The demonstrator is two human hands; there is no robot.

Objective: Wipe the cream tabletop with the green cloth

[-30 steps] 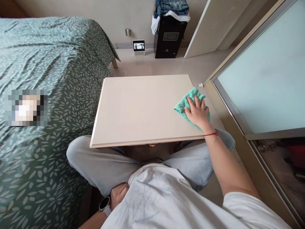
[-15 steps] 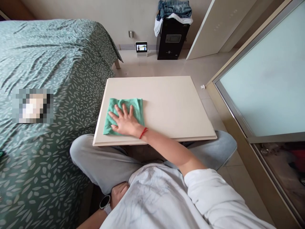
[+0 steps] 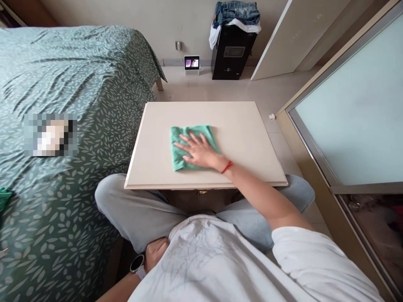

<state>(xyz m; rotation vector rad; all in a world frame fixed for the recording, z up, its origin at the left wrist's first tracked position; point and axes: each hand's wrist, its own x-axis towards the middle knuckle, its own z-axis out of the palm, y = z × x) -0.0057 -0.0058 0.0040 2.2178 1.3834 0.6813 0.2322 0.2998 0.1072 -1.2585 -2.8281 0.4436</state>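
- The fingers [image 3: 184, 147] of the right hand [image 3: 201, 152] are spread apart and lie flat, palm down, upon a green cloth [image 3: 178, 161]; they do not pinch it
- This cloth is laid out flat on the cream worktop [image 3: 248, 142], near its middle and a little to the left, with its edges showing around the hand
- At the right wrist there is a red string [image 3: 226, 167], and the forearm crosses the near edge of the worktop
- The left hand [image 3: 156, 251] rests low by the lap, beside the white shirt [image 3: 208, 256], which covers a part of it; its fingers look bent, but I cannot tell if they hold something
- A watch [image 3: 137, 263] with a dark face is on the left wrist
- The knees, in light blue trousers [image 3: 126, 205], are on both sides under the near edge, and a small golden fitting [image 3: 202, 192] shows between them
- To the left is a bed [image 3: 103, 96] with a green leaf-patterned cover, and on it one blurred object [image 3: 50, 134]
- Beyond the worktop, on the floor [image 3: 201, 90], stand a small lit screen [image 3: 192, 63] and a black cabinet [image 3: 233, 54] with folded denim [image 3: 237, 13] on top
- To the right is a frosted panel [image 3: 355, 113] in a frame
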